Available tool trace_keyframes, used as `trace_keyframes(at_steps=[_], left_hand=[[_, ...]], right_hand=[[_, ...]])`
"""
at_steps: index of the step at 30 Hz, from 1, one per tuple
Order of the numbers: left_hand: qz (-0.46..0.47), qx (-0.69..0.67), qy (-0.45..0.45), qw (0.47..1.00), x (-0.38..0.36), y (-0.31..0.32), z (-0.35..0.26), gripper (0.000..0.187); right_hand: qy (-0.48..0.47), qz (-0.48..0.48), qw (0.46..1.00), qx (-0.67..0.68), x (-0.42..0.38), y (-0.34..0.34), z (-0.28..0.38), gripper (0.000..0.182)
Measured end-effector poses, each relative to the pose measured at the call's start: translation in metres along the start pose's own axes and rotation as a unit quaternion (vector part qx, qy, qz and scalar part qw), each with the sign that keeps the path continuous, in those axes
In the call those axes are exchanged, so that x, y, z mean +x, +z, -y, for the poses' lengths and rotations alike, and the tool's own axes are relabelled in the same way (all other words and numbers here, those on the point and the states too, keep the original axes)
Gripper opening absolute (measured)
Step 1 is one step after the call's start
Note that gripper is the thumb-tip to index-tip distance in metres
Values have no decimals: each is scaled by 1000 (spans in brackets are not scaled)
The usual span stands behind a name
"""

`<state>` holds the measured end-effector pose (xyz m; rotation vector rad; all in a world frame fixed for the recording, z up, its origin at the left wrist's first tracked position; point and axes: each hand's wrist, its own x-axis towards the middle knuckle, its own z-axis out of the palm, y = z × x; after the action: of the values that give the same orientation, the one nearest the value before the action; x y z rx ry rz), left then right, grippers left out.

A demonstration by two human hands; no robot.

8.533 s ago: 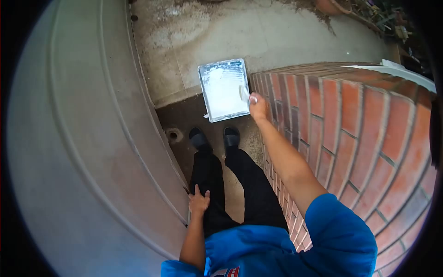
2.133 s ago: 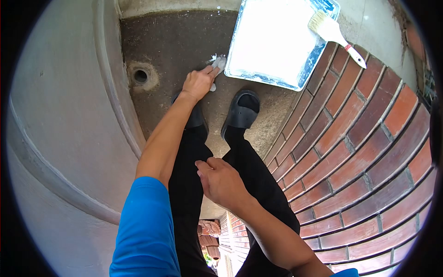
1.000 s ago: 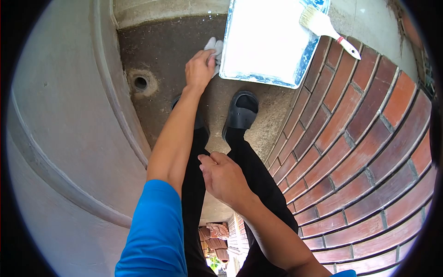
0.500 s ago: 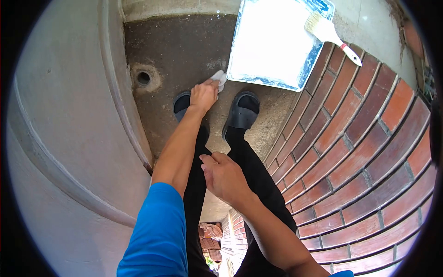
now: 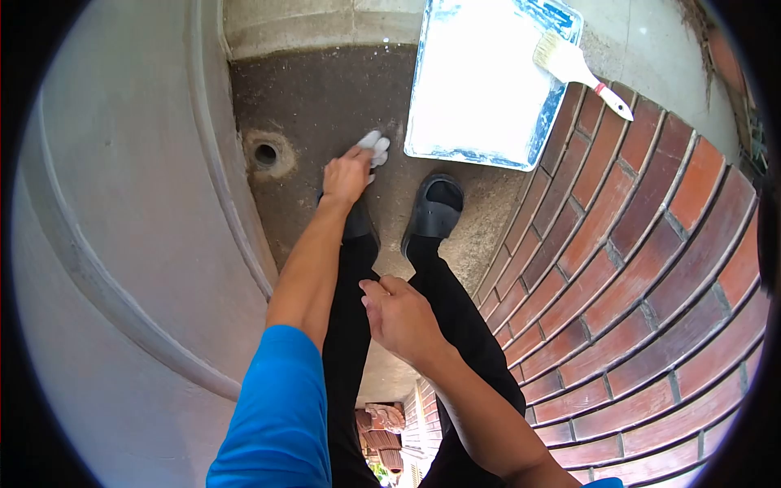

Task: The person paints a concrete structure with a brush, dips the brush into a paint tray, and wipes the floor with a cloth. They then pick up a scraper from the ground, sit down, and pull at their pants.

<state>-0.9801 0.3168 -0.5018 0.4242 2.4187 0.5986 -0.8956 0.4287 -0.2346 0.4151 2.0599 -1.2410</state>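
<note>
Beside the paint tray (image 5: 423, 122), left hand (image 5: 346, 175) slid the rag (image 5: 375, 147) leftward.

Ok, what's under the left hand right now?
The left hand presses a white rag onto the dark concrete floor; only the rag's end shows beyond the fingers. The floor beneath and the rest of the rag are covered, as is part of the left sandal.

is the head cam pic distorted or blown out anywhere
Head view: strong fisheye, so the brick wall courses curve and black corners ring the frame; the paint tray glares near pure white, its surface detail lost; the left hand with the white cloth is sharp, in even shade on the dark floor.
</note>
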Motion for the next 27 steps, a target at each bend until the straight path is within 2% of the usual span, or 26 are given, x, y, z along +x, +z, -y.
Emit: trace_keyframes(at_steps=[2,5,7,9,12,15,16,18,19,21,24,27], left_hand=[[-80,-40,-26,996,-5,-9,14,19],[-149,-101,-3,984,43,-45,-3,17],[-163,-111,49,979,89,-61,-31,17],[-161,-81,88,980,134,-66,-60,17],[-91,97,108,985,177,-49,-61,18],[-110,111,111,982,180,-49,-34,18],[-167,81,103,977,177,-50,-19,17],[-213,24,42,976,167,-58,3,18],[-207,15,-24,978,161,-66,11,20],[-238,3,-89,967,149,-74,20,23],[-231,-37,-9,972,154,-62,10,24],[-154,-28,72,985,173,-51,-53,20]], right_hand=[[-13,-23,1000,11,-2,2,3,22],[-26,-48,998,20,3,-2,2,23],[-8,-27,999,15,6,-11,3,23],[5,-16,1000,0,9,-21,0,23],[2,-25,1000,-15,14,-24,-5,25],[-21,-51,998,-14,17,-25,-8,30],[-18,-45,999,-15,16,-25,-7,31],[-3,-28,1000,-14,12,-26,-5,28],[8,-16,1000,-12,10,-27,-3,25],[11,-16,1000,-5,11,-30,0,23],[-3,-40,999,6,15,-31,4,23],[-4,-45,999,-3,16,-33,-1,25]])
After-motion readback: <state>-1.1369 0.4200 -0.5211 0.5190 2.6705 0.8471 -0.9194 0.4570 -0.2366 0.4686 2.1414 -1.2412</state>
